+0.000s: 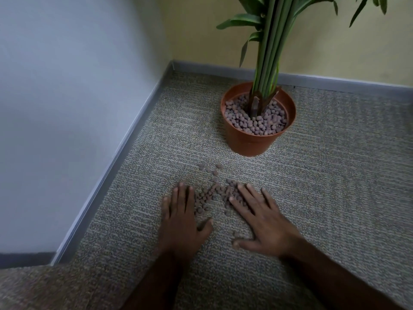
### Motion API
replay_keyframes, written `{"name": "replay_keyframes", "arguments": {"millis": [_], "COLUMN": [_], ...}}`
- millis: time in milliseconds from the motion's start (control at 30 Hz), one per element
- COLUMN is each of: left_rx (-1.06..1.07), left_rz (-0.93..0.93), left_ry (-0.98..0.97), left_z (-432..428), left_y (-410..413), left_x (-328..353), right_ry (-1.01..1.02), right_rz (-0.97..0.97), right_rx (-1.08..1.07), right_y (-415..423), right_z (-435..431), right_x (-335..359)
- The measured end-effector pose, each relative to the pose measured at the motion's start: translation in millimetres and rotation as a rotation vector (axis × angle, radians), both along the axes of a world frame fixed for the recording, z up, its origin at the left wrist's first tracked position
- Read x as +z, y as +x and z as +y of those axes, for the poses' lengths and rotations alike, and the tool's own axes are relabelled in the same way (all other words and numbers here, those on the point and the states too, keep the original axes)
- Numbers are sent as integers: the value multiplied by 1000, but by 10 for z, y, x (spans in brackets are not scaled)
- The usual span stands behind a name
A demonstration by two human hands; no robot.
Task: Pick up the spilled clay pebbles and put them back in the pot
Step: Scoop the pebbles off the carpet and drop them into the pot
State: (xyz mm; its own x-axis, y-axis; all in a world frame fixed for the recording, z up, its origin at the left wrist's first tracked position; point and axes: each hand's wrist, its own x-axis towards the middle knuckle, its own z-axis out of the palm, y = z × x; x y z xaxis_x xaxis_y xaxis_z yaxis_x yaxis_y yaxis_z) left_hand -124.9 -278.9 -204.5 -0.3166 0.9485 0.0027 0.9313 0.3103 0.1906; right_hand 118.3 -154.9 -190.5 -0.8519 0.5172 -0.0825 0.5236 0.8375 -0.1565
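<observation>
A terracotta plastic pot [250,142] stands on the carpet near the back wall, filled with brown clay pebbles around a green plant's stems. Spilled clay pebbles [211,194] lie in a loose heap on the carpet in front of the pot, with a few strays [209,169] farther toward it. My left hand [182,220] rests flat on the carpet at the heap's left side, fingers together and touching the pebbles. My right hand [261,218] lies flat on the heap's right side, fingers spread, some pebbles under its fingertips. Neither hand holds anything.
The grey-beige carpet [335,186] covers the floor. A white wall with grey skirting [116,157] runs along the left, and a yellow wall [196,30] stands behind the pot. The plant's leaves [252,19] hang over the pot.
</observation>
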Motion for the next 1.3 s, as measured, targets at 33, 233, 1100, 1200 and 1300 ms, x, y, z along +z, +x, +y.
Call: {"name": "replay_keyframes", "arguments": {"millis": [33, 233, 1100, 1200, 1300], "left_rx": [26, 49, -255, -235, -214], "left_rz": [-9, -104, -98, -120, -81], "left_ry": [-5, 54, 34, 104, 162], "left_z": [94, 685, 669, 699, 697], "left_y": [49, 32, -20, -13, 14], "left_x": [16, 168, 108, 122, 127], "right_ry": [-15, -158, -47, 131, 216], "right_rz": [-7, 155, 108, 130, 138], "right_rx": [-23, -91, -65, -32, -38], "right_y": [-101, -831, -641, -718, -807], "right_z": [29, 244, 293, 330, 330], "right_x": [16, 110, 24, 41, 67]}}
